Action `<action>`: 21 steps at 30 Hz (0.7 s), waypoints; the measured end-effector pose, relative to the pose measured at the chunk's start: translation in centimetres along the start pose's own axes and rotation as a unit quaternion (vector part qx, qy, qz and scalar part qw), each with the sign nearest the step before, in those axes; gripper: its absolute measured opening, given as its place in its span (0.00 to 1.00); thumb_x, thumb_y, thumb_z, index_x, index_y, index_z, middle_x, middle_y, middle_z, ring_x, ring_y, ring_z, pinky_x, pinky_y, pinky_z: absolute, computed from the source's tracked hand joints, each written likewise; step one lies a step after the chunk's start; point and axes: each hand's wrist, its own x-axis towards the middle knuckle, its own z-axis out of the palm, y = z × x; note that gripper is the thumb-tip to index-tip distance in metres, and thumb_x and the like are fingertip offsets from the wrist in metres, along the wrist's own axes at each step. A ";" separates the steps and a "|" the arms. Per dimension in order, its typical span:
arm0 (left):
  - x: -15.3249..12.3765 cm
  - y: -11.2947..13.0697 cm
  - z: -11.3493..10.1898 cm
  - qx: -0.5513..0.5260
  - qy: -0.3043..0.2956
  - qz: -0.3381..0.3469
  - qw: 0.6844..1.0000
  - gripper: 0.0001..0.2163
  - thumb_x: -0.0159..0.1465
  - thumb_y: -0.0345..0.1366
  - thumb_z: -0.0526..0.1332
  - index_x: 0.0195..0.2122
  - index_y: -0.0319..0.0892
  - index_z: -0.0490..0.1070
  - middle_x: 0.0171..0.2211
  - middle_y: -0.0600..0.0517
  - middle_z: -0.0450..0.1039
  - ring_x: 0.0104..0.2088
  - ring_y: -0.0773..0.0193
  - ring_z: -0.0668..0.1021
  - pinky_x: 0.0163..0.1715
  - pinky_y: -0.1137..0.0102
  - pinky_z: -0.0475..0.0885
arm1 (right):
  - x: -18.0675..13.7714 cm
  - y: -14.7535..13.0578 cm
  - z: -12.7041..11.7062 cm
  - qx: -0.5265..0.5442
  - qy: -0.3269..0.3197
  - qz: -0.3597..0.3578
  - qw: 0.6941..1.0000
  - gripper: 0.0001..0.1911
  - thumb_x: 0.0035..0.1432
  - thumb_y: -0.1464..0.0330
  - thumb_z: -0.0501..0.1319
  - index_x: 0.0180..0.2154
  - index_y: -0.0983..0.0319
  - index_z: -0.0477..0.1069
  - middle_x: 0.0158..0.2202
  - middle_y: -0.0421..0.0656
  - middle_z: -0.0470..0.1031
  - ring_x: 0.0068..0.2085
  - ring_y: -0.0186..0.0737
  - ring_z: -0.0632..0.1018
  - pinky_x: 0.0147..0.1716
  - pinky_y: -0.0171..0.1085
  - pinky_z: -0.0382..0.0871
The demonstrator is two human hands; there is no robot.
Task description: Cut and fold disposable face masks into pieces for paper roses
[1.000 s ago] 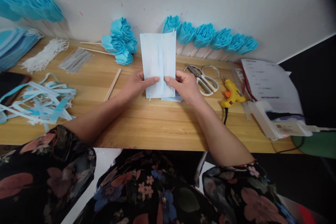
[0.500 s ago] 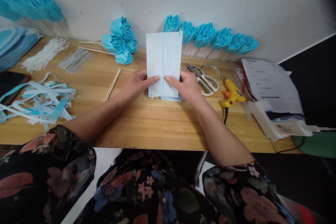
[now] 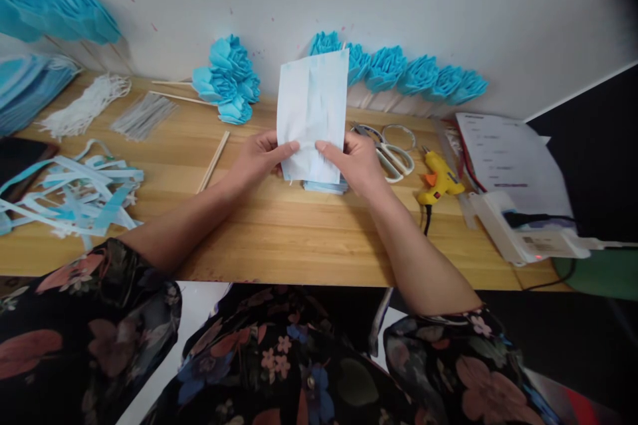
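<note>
A pale blue-white rectangular sheet of face-mask fabric [image 3: 312,106] stands upright between my hands above the table, with a fold line down its middle. My left hand [image 3: 269,158] pinches its left edge, thumb in front and fingers behind. On the other edge my right hand [image 3: 359,163] grips it the same way, so both hands are closed on the sheet. Just under its lower edge a small stack of blue sheets [image 3: 325,188] lies on the wooden table [image 3: 279,239]. The fingers behind the sheet are mostly hidden.
Blue fabric flowers on sticks [image 3: 386,70] lean on the wall, and more flowers [image 3: 229,80] lie left of centre. To the right are scissors [image 3: 396,163], a yellow glue gun [image 3: 438,178] and a white power strip [image 3: 523,229]. Cut strips [image 3: 90,192] and white cords [image 3: 87,106] lie left.
The sheet has tilted slightly and its top right corner is higher. Its two halves now bend along the middle fold, and my thumbs are a little farther apart.
</note>
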 end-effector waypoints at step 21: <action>-0.3 0.1 0.4 0.000 -0.014 -0.015 1.000 0.19 0.54 0.48 0.73 0.38 0.39 0.79 0.34 0.48 0.81 0.34 0.59 0.81 0.33 0.67 0.75 | -0.4 -0.8 0.4 0.016 -0.025 -0.001 1.000 0.19 0.54 0.55 0.66 0.24 0.61 0.66 0.24 0.38 0.63 0.27 0.32 0.63 0.24 0.34 0.55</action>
